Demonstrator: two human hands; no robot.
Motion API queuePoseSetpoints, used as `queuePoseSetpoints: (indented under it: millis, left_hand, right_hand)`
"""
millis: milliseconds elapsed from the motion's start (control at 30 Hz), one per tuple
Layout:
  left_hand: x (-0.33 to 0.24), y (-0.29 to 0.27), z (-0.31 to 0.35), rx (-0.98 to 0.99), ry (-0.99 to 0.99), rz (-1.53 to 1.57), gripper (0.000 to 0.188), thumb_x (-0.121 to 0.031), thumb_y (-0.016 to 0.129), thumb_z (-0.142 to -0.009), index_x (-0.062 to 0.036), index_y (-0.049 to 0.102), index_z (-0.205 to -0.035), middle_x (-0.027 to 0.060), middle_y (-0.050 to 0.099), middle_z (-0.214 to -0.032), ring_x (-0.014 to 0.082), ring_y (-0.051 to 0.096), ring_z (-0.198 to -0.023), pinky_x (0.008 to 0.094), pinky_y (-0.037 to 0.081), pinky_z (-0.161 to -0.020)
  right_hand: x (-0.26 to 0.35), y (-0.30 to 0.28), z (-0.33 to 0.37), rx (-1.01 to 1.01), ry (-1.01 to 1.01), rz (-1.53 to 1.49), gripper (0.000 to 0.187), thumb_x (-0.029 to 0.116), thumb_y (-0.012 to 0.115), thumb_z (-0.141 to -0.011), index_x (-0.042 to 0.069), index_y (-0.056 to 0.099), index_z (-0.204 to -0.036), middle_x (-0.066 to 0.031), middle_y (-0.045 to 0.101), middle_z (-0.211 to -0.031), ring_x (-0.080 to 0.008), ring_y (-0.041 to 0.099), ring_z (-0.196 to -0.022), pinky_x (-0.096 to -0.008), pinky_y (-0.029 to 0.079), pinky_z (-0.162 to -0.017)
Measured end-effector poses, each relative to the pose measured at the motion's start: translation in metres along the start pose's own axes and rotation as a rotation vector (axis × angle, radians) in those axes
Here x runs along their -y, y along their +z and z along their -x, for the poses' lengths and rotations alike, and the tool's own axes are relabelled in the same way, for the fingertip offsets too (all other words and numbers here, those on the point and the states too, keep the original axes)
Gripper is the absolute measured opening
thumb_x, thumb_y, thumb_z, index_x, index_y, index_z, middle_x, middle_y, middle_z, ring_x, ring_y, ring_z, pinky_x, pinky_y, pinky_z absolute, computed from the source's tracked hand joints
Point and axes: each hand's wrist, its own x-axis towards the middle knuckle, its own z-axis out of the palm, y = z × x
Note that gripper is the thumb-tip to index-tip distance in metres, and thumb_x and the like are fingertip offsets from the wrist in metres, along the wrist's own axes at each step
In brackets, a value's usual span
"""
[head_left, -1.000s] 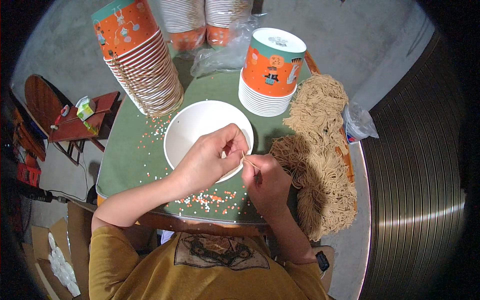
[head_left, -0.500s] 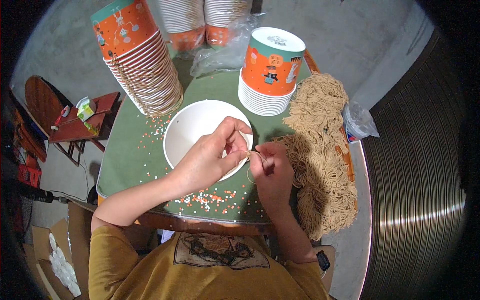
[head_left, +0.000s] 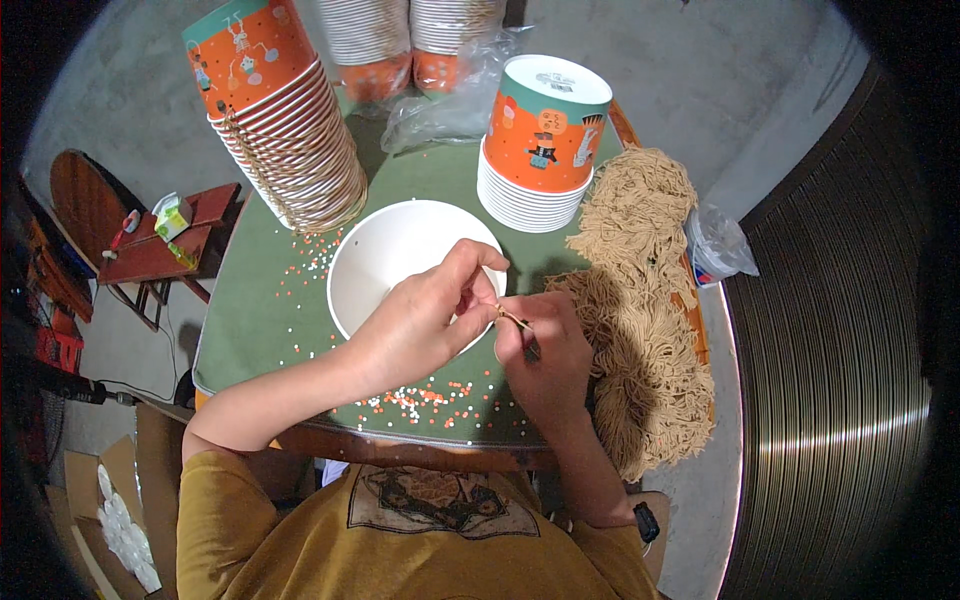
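Observation:
A white paper bucket (head_left: 375, 262) lies with its open mouth toward me in the middle of the table, partly hidden by my left hand (head_left: 432, 302). That hand pinches a thin tan cord (head_left: 516, 321) between thumb and finger at the bucket's right rim. Close against it, my right hand (head_left: 546, 352) is closed on the same cord, whose short end sticks out between the fingers. Beside my right hand spreads a large heap of tan cords (head_left: 640, 330). Any knot or hole at the fingertips is too small to make out.
At the left back leans a tall stack of orange-and-white buckets (head_left: 285, 140) with cord loops down its side. A shorter upturned stack (head_left: 540, 150) stands at the right back near a clear plastic bag (head_left: 440, 110). Orange and white paper dots (head_left: 415, 403) litter the green cloth (head_left: 240, 340).
My right hand has shifted slightly to the right and turned, and the cord loop that hung below the fingers has been drawn in. My left hand has barely moved.

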Motion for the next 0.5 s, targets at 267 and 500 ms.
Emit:
queuePoseSetpoints:
  millis: [267,500]
  left_hand:
    - [0.003,0.004,0.001,-0.012,0.147,-0.145,0.039,-0.002,0.058,-0.089,-0.0039,0.041,-0.124,0.0047,0.056,-0.085,0.0135,0.056,-0.077,0.0285,0.048,-0.072]
    - [-0.008,-0.001,-0.001,0.098,-0.095,-0.078,0.029,-0.007,0.056,-0.089,0.0006,0.045,-0.116,0.0124,0.051,-0.079,0.0298,0.057,-0.077,0.0407,0.046,-0.071]
  right_hand:
    - [0.001,-0.003,-0.002,0.096,0.349,-0.164,0.008,0.013,0.059,-0.088,0.006,0.06,-0.092,-0.0083,0.058,-0.085,-0.0216,0.061,-0.068,-0.0333,0.049,-0.061]
    - [-0.001,0.0,0.004,0.06,0.499,-0.304,0.009,0.012,0.06,-0.087,0.005,0.059,-0.092,-0.0073,0.059,-0.077,-0.0138,0.056,-0.062,-0.0281,0.047,-0.059]
